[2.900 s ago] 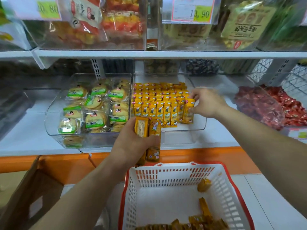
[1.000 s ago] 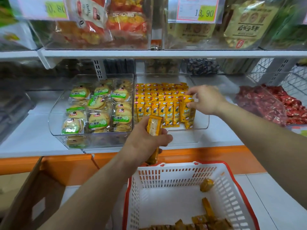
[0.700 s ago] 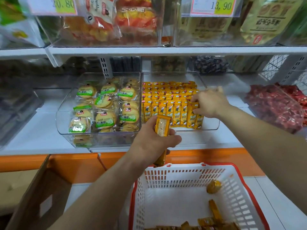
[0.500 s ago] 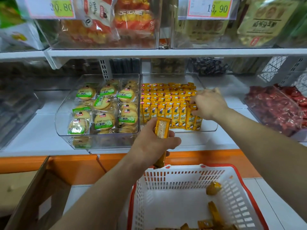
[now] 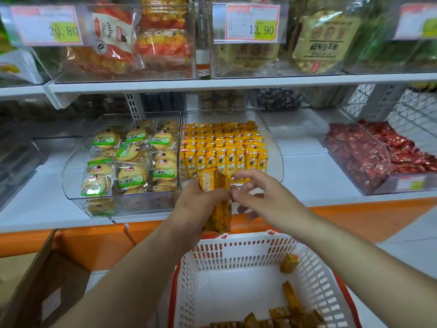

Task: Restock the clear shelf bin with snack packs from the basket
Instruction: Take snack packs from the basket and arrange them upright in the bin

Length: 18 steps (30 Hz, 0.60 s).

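snack packs (image 5: 217,204) | long axis near-upright | l hand (image 5: 198,204) grip | r hand (image 5: 257,197) touching

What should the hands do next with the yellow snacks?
Probably the right hand should pinch one yellow pack from the bunch the left hand grips and stand it in the clear bin, front row. Its fingers are right at the bunch, and the bin's front has free space.

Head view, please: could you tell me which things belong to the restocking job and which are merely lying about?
Job: left hand gripping yellow snack packs; right hand beside them; clear bin of yellow packs; white basket.
Lying about: biscuit bin; red sweets; cardboard box; price tags.
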{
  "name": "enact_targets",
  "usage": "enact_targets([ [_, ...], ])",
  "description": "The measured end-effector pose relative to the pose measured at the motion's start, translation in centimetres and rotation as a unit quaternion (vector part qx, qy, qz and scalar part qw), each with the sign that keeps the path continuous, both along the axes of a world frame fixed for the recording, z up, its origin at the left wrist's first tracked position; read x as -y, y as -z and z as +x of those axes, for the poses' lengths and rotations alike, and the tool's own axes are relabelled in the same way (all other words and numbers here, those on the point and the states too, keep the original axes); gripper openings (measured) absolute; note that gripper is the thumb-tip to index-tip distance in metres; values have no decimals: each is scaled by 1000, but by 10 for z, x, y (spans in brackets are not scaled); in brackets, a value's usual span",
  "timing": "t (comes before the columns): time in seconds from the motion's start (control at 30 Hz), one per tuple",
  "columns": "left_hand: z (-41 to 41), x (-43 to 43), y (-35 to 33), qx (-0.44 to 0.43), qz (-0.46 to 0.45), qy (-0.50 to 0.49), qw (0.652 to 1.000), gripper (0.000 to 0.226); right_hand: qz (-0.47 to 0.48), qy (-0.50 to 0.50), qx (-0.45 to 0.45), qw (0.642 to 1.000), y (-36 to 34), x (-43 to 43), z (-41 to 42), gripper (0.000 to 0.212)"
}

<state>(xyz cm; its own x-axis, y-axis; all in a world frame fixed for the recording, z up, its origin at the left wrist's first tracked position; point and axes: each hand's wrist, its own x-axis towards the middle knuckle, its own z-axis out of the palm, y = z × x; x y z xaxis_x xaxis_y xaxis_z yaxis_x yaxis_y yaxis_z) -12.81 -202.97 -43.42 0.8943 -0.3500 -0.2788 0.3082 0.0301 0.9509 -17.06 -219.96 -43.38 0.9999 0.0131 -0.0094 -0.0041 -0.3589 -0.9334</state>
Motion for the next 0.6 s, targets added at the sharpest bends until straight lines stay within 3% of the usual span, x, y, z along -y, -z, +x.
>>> enact_targets([
  [0.1,-7,4,-5,-34,-37,19,999,25,26,-7,-7,1000,-7,4,0,44],
  [0.23,-12,10,-6,-85,-89,34,992,24,113,-26,-29,993,-8,13,-4,51],
  [0.43,-7,9,-4,-107,-85,25,990,66,132,-39,-47,989,-3,18,-4,69],
  [0.6,-5,10,-2,-83,-70,31,994,67,166,-25,-48,985,-2,16,0,63],
])
